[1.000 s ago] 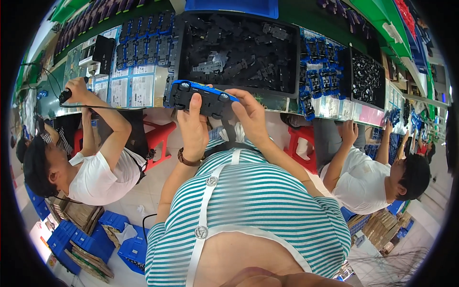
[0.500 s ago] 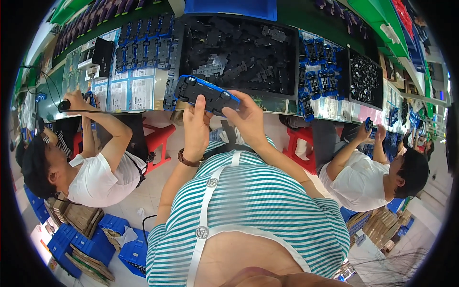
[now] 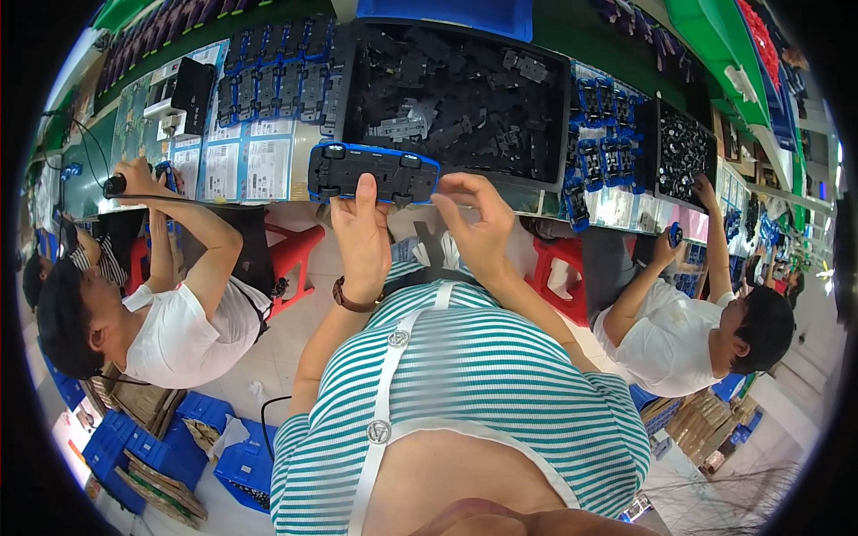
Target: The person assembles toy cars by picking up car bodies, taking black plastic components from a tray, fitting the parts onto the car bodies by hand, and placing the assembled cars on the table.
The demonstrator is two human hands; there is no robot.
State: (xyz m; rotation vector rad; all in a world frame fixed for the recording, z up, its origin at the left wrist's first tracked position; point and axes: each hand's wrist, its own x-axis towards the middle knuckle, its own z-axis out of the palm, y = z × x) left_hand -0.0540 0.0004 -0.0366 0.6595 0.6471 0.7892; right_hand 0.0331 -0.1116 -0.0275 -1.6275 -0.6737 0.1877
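1. Head view: the left hand (image 3: 362, 234) holds a blue toy car (image 3: 380, 175), its thumb pressed across the black underside and its fingers behind. The car sits just above this hand, by the near edge of the table (image 3: 536, 202) and below the black tray (image 3: 563, 134) of loose black parts (image 3: 447, 94).

2. The right hand (image 3: 474, 223) is by the car's right end, fingers bent and thumb held apart, pinching nothing that shows. Whether a fingertip touches the car, I cannot tell.

3. Printed sheets (image 3: 270, 168) with blue borders lie on the table to the left, below rows of similar blue-and-black cars (image 3: 273, 94); their print is too small to read. On the held car's underside, any lettering is likewise too small to make out.

4. The held car's long axis runs left to right, its right end slightly lower in view. The underside faces the camera, wheels showing along both long sides and blue bodywork along the upper edge. Which end is the front, I cannot tell.

5. More blue cars (image 3: 617, 161) stand in rows right of the tray.
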